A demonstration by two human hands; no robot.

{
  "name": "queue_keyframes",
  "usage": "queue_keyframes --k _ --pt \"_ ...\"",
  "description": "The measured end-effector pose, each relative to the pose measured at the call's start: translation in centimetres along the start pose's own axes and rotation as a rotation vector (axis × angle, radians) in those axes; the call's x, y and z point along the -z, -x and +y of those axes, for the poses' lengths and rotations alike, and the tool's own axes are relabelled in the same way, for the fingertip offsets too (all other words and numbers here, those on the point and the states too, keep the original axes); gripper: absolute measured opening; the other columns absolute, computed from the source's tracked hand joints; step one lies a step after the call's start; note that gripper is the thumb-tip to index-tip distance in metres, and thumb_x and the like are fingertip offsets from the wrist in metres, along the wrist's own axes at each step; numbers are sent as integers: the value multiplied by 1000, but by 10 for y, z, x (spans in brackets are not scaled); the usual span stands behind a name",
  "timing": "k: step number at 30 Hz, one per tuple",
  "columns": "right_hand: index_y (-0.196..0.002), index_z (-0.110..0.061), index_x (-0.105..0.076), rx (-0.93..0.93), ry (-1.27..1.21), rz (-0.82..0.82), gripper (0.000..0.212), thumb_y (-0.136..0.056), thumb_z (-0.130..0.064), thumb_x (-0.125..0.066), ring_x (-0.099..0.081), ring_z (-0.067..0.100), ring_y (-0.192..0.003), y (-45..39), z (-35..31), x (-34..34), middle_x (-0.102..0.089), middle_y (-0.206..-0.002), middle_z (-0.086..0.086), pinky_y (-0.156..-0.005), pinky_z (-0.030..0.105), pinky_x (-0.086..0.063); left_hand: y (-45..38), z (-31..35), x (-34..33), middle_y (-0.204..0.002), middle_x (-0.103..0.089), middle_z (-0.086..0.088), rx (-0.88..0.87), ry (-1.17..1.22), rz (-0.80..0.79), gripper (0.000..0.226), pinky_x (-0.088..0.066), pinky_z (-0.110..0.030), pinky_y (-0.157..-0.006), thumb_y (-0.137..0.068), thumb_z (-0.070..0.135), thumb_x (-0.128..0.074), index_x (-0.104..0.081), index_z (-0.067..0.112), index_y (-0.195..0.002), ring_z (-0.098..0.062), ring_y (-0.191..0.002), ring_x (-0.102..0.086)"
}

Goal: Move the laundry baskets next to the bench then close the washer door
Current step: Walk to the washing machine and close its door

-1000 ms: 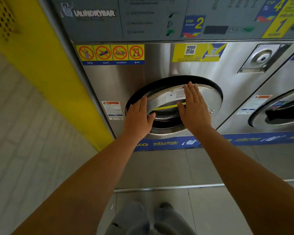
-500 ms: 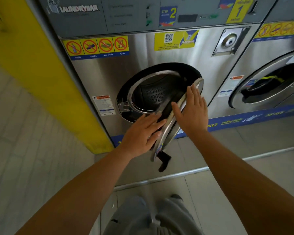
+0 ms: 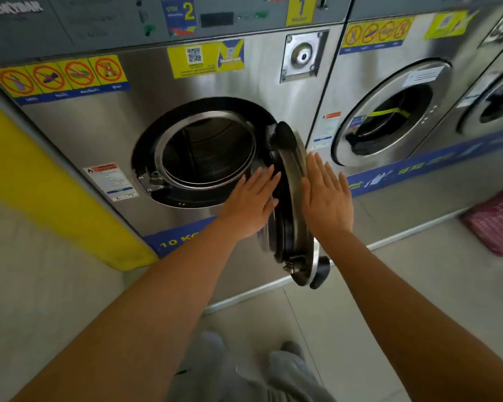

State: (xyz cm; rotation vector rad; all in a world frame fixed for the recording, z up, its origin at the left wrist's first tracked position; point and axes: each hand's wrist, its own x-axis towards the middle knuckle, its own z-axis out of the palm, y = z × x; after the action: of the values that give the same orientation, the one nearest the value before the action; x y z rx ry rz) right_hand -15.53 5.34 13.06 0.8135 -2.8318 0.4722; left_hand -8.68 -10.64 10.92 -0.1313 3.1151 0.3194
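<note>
Door (image 3: 292, 198): swung wide, edge-on, long axis running 12 to 6, hinged at 3 o'clock of the drum opening (image 3: 206, 152).
Left hand (image 3: 251, 203): flat, fingers spread, gripping nothing, at the door's 9 o'clock, inner side.
Right hand (image 3: 327, 198): flat, gripping nothing, at 3 o'clock, outer face; nearer for pushing shut.
Basket (image 3: 498, 224): pink, blurred, cut off at frame edge.
Bench: out of view.

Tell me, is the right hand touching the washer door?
Touching. The head view shows the right hand laid flat, palm against the outer face of the open washer door.
</note>
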Motion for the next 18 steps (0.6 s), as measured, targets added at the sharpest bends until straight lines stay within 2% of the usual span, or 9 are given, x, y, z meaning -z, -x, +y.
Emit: queue_keyframes --k 3,6,12,18 --pt "-153 -22 -14 -25 -1 36 52 -102 -34 -16 -26 21 -145 2 36 6 -27 -157 0 -120 42 -14 -20 29 -6 -164 5 -1 -37 -79 -31 60 -3 -43 -122 -103 39 -24 -1 21 -155 -22 -152 3" --pt "-153 -23 -11 -84 -43 34 52 -102 -31 -18 -26 20 -145 7 70 9 -29 -157 2 -120 41 -15 -38 54 -8 -164 7 -3 -40 -78 -61 60 -3 -43 -122 -103 37 -25 0 19 -155 -24 -151 4" --pt "-153 -18 2 -150 -29 27 61 -102 -33 -28 -9 22 -149 2 123 12 -6 -162 6 -120 44 -14 -68 95 -19 -163 13 -7 10 -102 -75 65 -1 -44 -123 -103 39 -25 7 16 -154 -24 -151 7" --pt "-152 -16 3 -133 -23 24 66 -100 -32 -35 -10 27 -148 -19 153 16 -6 -161 10 -120 46 -16 -88 122 -23 -162 15 -8 80 -127 -74 67 -2 -44 -122 -103 38 -26 11 14 -153 -25 -151 7"
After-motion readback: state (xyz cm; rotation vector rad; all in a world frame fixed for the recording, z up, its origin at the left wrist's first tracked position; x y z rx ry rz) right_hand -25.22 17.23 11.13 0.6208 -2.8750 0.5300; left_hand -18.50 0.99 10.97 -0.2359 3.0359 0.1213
